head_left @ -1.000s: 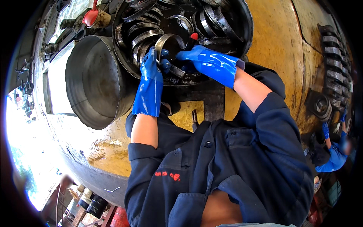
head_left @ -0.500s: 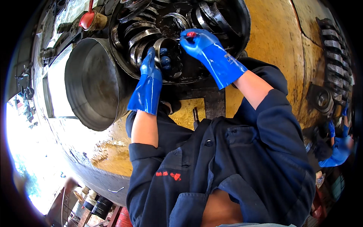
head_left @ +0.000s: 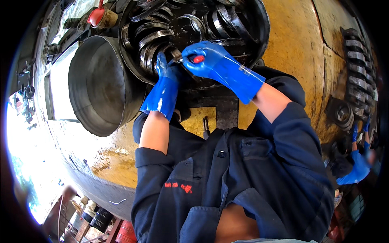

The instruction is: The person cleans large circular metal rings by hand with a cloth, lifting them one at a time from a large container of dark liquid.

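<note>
My right hand (head_left: 204,58), in a blue rubber glove, is closed round a red-handled tool (head_left: 198,59). The tool's flat, brownish end (head_left: 176,55) looks like a brush and points left to my left hand. My left hand (head_left: 168,72), gloved alike, is curled at the near left rim of a large round black tub (head_left: 265,30). It grips a dark metal ring, now mostly hidden by the gloves. Greasy metal rings (head_left: 156,37) stand and lean in the tub, several on each side, beyond both hands.
An open grey metal drum (head_left: 101,87) stands left of the tub. A red ladle (head_left: 96,17) rests in a small bucket (head_left: 108,19) at the upper left. Metal parts (head_left: 358,67) line the far right on yellow flooring. Another person in blue (head_left: 356,164) works at the right edge.
My right hand has moved left and slightly nearer me, bringing the tool's end to my left hand. My left hand has turned and drawn slightly nearer, so the ring's open face no longer shows.
</note>
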`<action>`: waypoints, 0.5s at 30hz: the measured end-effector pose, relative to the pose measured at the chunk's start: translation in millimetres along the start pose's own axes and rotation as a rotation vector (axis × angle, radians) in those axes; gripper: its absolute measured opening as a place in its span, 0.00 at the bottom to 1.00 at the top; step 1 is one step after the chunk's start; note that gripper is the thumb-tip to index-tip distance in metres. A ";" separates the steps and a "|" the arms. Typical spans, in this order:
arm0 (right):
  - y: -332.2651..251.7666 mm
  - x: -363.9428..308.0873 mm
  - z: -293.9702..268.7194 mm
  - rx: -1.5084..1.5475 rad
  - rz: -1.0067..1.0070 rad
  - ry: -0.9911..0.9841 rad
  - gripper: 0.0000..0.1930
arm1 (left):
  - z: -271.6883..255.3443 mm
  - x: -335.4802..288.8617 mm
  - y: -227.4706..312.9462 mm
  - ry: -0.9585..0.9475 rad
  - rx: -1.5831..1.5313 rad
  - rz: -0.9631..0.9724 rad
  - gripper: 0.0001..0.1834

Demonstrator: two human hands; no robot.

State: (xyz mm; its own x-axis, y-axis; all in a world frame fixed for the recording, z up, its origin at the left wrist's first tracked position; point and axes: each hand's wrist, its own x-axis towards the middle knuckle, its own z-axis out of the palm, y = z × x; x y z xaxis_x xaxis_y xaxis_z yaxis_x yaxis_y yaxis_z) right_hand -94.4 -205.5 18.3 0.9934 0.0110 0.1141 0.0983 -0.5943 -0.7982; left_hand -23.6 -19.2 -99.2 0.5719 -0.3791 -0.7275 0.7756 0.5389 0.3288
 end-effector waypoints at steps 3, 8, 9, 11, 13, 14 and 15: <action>4.7 -18.8 -15.2 -0.035 -0.045 -0.079 0.06 | 18.8 -14.4 -1.7 -0.043 -0.137 -0.154 0.54; -0.1 -34.6 -22.8 0.014 -0.001 -0.222 0.06 | 18.5 -26.4 4.2 -0.048 -0.151 -0.151 0.55; 1.1 -35.1 -28.1 0.006 0.056 -0.294 0.06 | 22.4 -26.2 4.7 -0.061 -0.140 -0.147 0.55; 5.1 -37.7 -34.3 -0.052 0.117 -0.392 0.07 | 28.0 -28.4 5.3 -0.078 -0.112 -0.138 0.55; 11.3 -36.1 -39.5 -0.154 0.104 -0.300 0.07 | 34.8 -31.2 3.8 -0.050 -0.060 -0.115 0.55; 15.2 -33.8 -43.7 -0.205 0.097 -0.253 0.07 | 40.3 -30.3 1.4 -0.013 -0.019 -0.105 0.56; 16.9 -28.2 -53.6 -0.154 0.095 -0.184 0.06 | 45.9 -30.4 0.1 0.024 0.022 -0.095 0.56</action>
State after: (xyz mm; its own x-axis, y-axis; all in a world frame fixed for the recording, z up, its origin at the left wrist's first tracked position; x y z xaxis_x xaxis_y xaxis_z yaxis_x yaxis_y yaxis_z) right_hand -123.9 -259.0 33.2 0.9931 0.0869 -0.0784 0.0074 -0.7150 -0.6991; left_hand -28.6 -42.1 -49.5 0.4894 -0.4092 -0.7701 0.8315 0.4850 0.2707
